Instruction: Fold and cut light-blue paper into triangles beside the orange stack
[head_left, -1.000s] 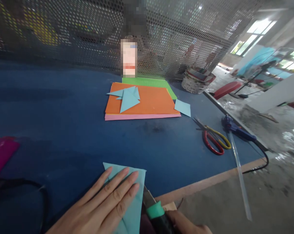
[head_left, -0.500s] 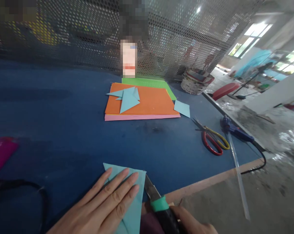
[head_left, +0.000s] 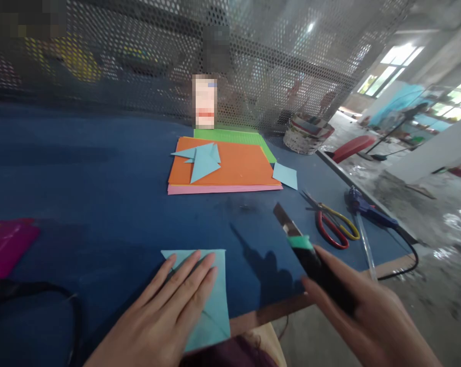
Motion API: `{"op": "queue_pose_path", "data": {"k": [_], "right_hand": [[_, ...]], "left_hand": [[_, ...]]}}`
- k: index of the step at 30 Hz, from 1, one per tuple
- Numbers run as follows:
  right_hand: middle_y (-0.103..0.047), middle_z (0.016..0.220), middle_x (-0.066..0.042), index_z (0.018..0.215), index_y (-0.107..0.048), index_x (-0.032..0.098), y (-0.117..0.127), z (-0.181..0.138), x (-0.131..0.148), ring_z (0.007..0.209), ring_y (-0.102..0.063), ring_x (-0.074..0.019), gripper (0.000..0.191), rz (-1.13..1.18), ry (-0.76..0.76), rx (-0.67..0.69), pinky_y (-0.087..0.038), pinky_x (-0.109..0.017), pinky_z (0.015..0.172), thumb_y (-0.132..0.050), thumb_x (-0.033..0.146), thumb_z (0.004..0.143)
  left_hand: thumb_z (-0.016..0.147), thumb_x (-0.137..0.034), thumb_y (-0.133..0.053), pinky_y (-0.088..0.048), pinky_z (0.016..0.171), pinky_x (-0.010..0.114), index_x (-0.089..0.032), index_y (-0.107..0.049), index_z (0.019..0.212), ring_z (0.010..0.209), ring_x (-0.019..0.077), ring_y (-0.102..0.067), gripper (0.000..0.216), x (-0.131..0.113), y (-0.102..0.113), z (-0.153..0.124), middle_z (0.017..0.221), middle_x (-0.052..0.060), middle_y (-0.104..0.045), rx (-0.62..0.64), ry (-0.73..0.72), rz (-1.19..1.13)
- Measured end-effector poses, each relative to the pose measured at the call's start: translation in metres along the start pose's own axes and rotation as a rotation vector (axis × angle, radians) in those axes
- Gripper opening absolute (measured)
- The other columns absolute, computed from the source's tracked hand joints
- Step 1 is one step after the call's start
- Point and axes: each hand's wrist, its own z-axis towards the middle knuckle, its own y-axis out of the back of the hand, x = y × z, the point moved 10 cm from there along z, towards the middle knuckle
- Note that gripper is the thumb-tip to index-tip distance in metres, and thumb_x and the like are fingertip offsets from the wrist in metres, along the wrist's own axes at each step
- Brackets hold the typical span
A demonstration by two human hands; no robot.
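Under my left hand (head_left: 173, 300) lies a folded piece of light blue paper (head_left: 214, 300) at the table's front edge; the fingers are stretched flat and press it down. My right hand (head_left: 360, 300) is closed around the black handle of a utility knife (head_left: 305, 250) with a green band. Its blade is out and points up and to the left, raised above the table, apart from the paper. Scissors (head_left: 332, 224) with red and yellow handles lie just beyond the knife.
On the blue table (head_left: 100, 193), a folded light blue paper shape (head_left: 203, 162) rests on orange sheets (head_left: 238, 165). Nearby are green sheets (head_left: 241, 136), a small blue paper piece (head_left: 285, 175), a bucket (head_left: 307, 133), a glue gun (head_left: 372, 208) and a magenta packet (head_left: 12, 244).
My right hand has lifted the utility knife away from the paper's right edge, up and to the right. My left hand stays on the paper, whose lower right corner now shows.
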Motion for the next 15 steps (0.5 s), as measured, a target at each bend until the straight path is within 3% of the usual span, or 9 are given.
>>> {"op": "queue_pose_path", "data": {"k": [3, 5, 7, 9, 12, 14, 15], "right_hand": [[-0.074, 0.104, -0.005, 0.127, -0.058, 0.028, 0.014, 0.035, -0.010, 0.078, -0.073, -0.0266, 0.042, -0.278, 0.005, -0.214, -0.055, -0.033, 0.057, -0.049, 0.046, 0.090], [-0.073, 0.102, -0.007, 0.127, -0.058, 0.024, 0.011, 0.056, -0.015, 0.078, -0.072, -0.0291, 0.041, -0.390, 0.003, -0.286, -0.054, -0.035, 0.055, -0.048, 0.043, 0.092], [-0.070, 0.101, -0.011, 0.127, -0.058, 0.016, 0.003, 0.071, -0.014, 0.085, -0.070, -0.0316, 0.042, -0.422, 0.042, -0.308, -0.055, -0.040, 0.064, -0.047, 0.038, 0.093], [-0.066, 0.107, -0.016, 0.127, -0.059, 0.010, -0.003, 0.074, -0.008, 0.094, -0.065, -0.0362, 0.043, -0.440, 0.075, -0.341, -0.053, -0.049, 0.074, -0.046, 0.034, 0.093], [-0.058, 0.121, -0.019, 0.128, -0.057, 0.011, -0.006, 0.058, 0.019, 0.107, -0.056, -0.0392, 0.042, -0.427, 0.160, -0.439, -0.048, -0.055, 0.084, -0.046, 0.033, 0.094], [-0.057, 0.124, -0.016, 0.128, -0.056, 0.016, -0.016, 0.039, 0.053, 0.112, -0.054, -0.0333, 0.038, -0.277, 0.368, -0.456, -0.047, -0.050, 0.091, -0.049, 0.028, 0.093], [-0.058, 0.125, -0.014, 0.128, -0.055, 0.018, -0.029, 0.031, 0.073, 0.112, -0.055, -0.0290, 0.037, -0.186, 0.502, -0.377, -0.048, -0.045, 0.091, -0.049, 0.025, 0.092]], "left_hand": [[0.082, -0.022, -0.043, -0.022, 0.114, 0.043, -0.010, -0.040, 0.142, 0.136, 0.0281, -0.040, 0.061, 0.008, -0.001, 0.012, 0.148, 0.010, -0.043, 0.040, 0.112, 0.110], [0.088, -0.037, -0.044, -0.036, 0.106, 0.044, -0.009, -0.041, 0.141, 0.132, 0.0307, -0.046, 0.060, 0.011, 0.003, 0.018, 0.146, 0.012, -0.045, 0.044, 0.143, 0.158], [0.089, -0.060, -0.042, -0.046, 0.097, 0.043, -0.006, -0.040, 0.141, 0.129, 0.0328, -0.049, 0.075, 0.010, 0.009, 0.024, 0.145, 0.014, -0.046, 0.038, 0.136, 0.176], [0.086, -0.072, -0.035, -0.050, 0.093, 0.040, -0.003, -0.036, 0.142, 0.129, 0.0314, -0.049, 0.089, 0.010, 0.013, 0.028, 0.145, 0.014, -0.044, 0.038, 0.120, 0.183], [0.089, -0.072, -0.031, -0.051, 0.093, 0.036, 0.000, -0.031, 0.143, 0.130, 0.0276, -0.048, 0.091, 0.015, 0.018, 0.029, 0.146, 0.013, -0.041, 0.017, 0.167, 0.222], [0.092, -0.066, -0.030, -0.051, 0.094, 0.036, 0.002, -0.030, 0.143, 0.132, 0.0263, -0.047, 0.085, 0.020, 0.018, 0.025, 0.147, 0.014, -0.041, 0.001, 0.216, 0.248], [0.094, -0.063, -0.029, -0.050, 0.095, 0.037, 0.001, -0.030, 0.143, 0.132, 0.0259, -0.047, 0.081, 0.022, 0.018, 0.022, 0.147, 0.014, -0.041, -0.005, 0.235, 0.254]]}}
